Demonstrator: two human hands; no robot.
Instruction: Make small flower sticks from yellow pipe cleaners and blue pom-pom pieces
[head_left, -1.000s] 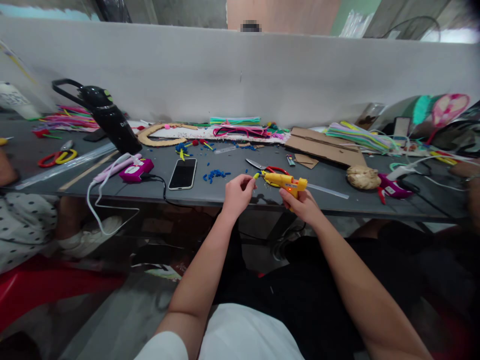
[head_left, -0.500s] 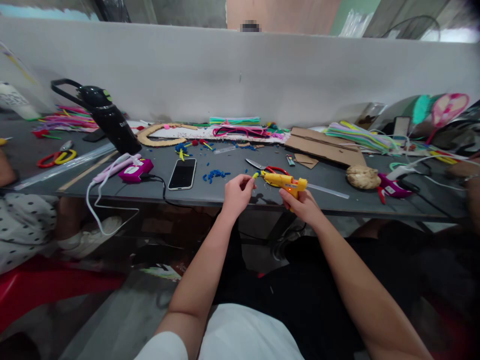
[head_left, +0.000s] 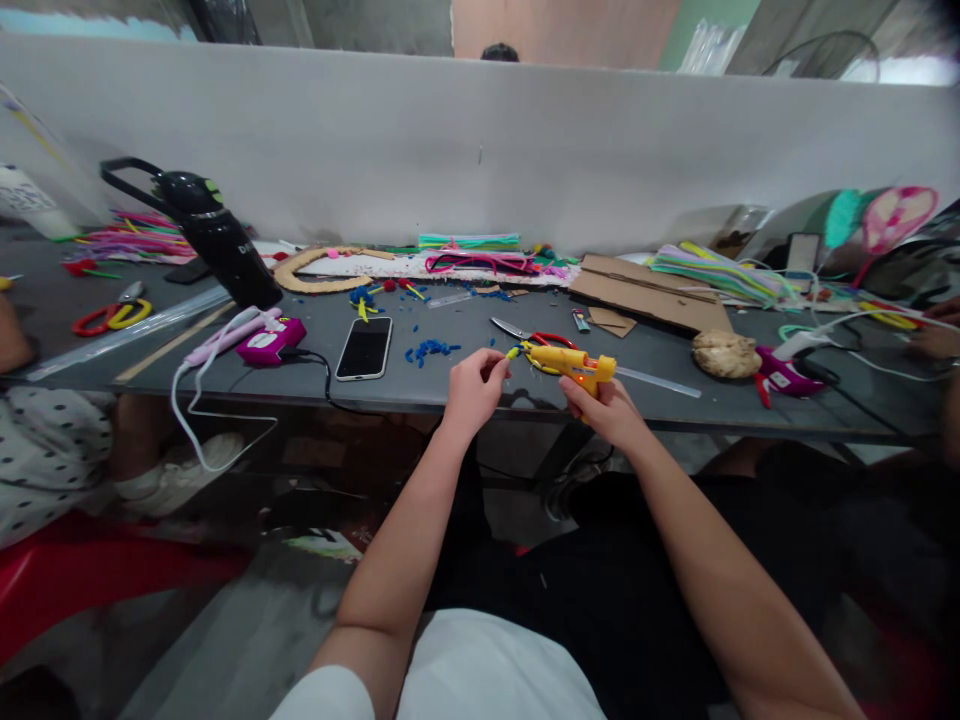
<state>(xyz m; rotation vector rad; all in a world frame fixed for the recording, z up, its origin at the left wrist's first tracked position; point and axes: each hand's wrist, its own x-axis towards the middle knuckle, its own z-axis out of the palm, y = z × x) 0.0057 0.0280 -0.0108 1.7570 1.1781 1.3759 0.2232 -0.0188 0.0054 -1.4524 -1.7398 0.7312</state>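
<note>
My right hand [head_left: 600, 402] is wrapped round the handle of a yellow glue gun [head_left: 570, 363], whose nozzle points left. A glue stick sticks out behind it. Between the thumb and fingers of my left hand [head_left: 478, 383] is a short yellow fuzzy piece, perhaps pipe cleaner [head_left: 513, 352], close to the nozzle; whether they touch I cannot tell. Scissors [head_left: 512, 328] with red and yellow handles lie just behind the gun, partly hidden by it. Blue fuzzy bits [head_left: 431, 349] are scattered on the dark table [head_left: 469, 330] to the left.
A phone [head_left: 364, 348], a purple power socket [head_left: 271, 342] with cords and a black bottle [head_left: 225, 245] stand to the left. Cardboard [head_left: 649, 292] and a tan lump [head_left: 724, 354] lie right. Other people sit at both sides. A pale partition [head_left: 480, 120] rises behind.
Both hands stay almost where they were. The glue gun has shifted very slightly, its nozzle still beside the yellow piece.
</note>
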